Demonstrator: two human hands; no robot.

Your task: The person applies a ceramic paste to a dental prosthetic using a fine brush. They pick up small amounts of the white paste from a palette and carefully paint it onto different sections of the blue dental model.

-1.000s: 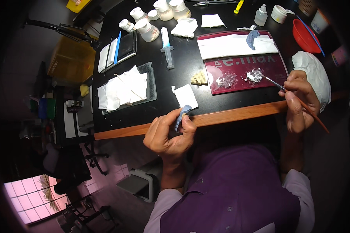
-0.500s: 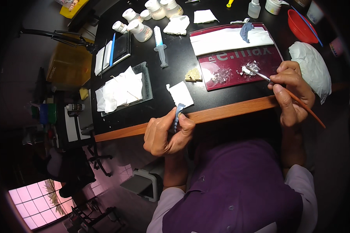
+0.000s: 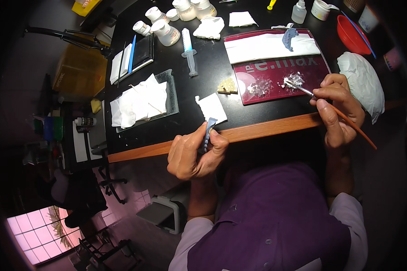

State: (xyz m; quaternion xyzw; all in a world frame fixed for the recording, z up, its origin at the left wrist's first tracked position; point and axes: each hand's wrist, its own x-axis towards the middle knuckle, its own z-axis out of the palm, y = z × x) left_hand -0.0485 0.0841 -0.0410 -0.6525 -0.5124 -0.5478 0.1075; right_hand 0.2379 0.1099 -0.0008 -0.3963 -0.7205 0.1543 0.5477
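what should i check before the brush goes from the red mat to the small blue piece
1. Brush gripped in right hand: ok.
2. Brush tip on the white paste on the red mat: ok.
3. Tip loaded with paste: cannot tell, too small.
4. Blue piece pinched in left hand at the table edge: ok.
5. Working face of blue piece turned toward the brush: cannot tell.
6. White tissue lying beside left hand for wiping: ok.

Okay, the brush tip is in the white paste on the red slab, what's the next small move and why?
Probably carry the thin red-handled brush in the right hand over to the small blue-grey piece pinched in the left hand: its tip sits in the white paste on the dark red slab, and the piece waits at the table's edge.
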